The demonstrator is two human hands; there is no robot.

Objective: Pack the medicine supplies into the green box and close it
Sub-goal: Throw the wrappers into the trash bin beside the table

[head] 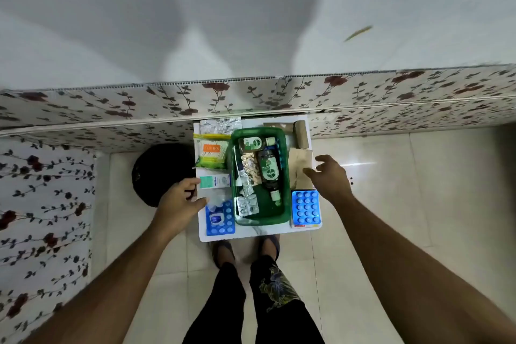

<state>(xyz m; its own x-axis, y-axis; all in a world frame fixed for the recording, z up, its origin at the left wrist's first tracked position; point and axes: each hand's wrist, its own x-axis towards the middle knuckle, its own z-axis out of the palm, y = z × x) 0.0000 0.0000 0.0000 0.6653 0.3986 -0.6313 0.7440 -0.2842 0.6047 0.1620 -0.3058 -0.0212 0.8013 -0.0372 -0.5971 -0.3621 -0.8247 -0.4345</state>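
Observation:
The open green box [284, 212] stands in the middle of a small white table [245, 233]. Inside lie two dark antiseptic bottles [268, 169] and several silver blister strips [247, 205]. My left hand [178, 204] hovers at the table's left edge, fingers apart, beside a small teal-and-white carton [215, 181] and a clear plastic bag [216, 198]. My right hand [331, 179] is open over the right side, above brown paper packets [300, 165]. Blue tablet sheets lie at front left [222, 222] and front right [306, 208].
A cotton-bud pack [212, 152] and a silver strip [220, 126] lie at the table's back left, a brown bandage roll [301, 134] at back right. A black round object [162, 173] sits on the floor left. A floral-covered ledge [251, 98] runs behind. My feet [245, 248] are under the front edge.

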